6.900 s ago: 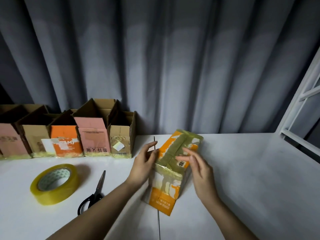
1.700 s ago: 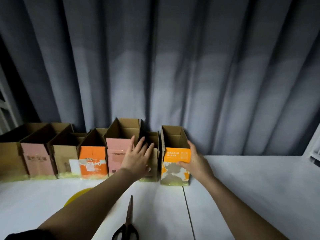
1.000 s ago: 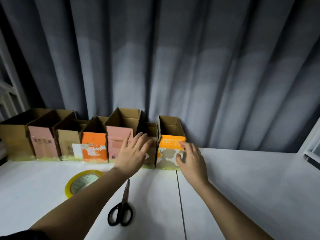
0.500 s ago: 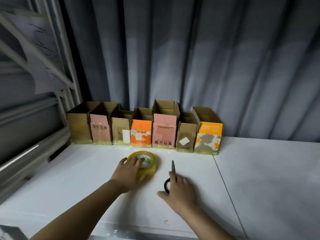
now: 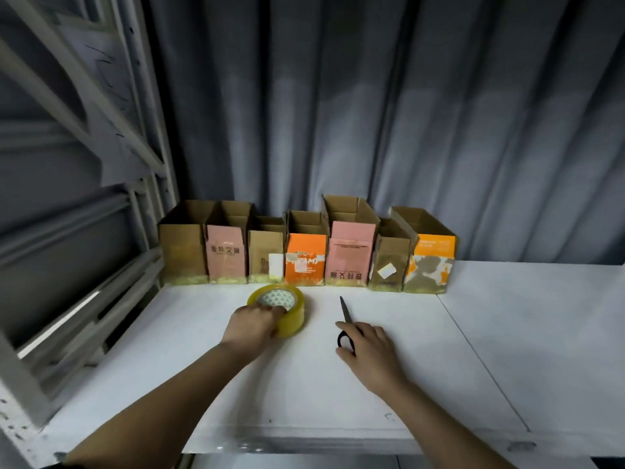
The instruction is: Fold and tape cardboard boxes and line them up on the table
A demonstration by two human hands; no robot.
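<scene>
At mid-table, the left hand [image 5: 252,324] curls over the near rim of the yellow tape roll [image 5: 278,308], fingers hooked into its core as if to lift or shift it, while the right hand [image 5: 370,350] lies flat over the black handles of the scissors [image 5: 346,324], whose blade points toward the back; whether it actually grips them cannot be told. Beyond both tools, seven open-topped cardboard boxes [image 5: 306,257] stand side by side, touching, along the curtain [image 5: 372,113] at the rear edge of the white table [image 5: 507,316], suggesting the lining-up is done for now and the tools are being readied or tidied.
</scene>
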